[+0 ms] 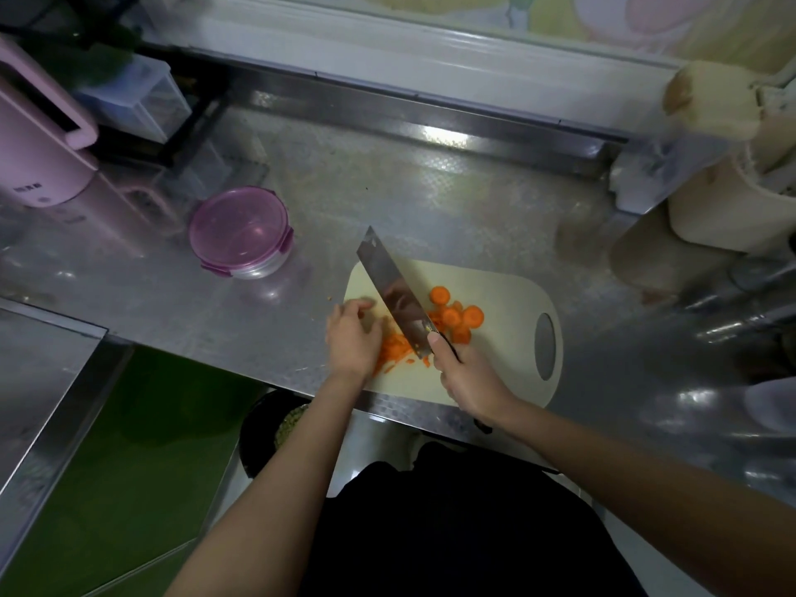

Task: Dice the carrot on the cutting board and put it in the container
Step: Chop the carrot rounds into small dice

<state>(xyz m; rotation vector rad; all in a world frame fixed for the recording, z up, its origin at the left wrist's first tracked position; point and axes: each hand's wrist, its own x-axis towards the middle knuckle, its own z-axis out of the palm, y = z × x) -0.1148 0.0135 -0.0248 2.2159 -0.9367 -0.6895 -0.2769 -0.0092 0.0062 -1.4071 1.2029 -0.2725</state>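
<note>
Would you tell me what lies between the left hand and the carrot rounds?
The cleaver, gripped by the right hand, lies between left hand and carrot rounds; head view.

Bare forearms [275,489], black clothing [452,532]

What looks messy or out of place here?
Nothing is spilled or broken. The cutting board sits close to the counter's front edge, and the container has its pink lid on, so carrot cannot go in yet.
</note>
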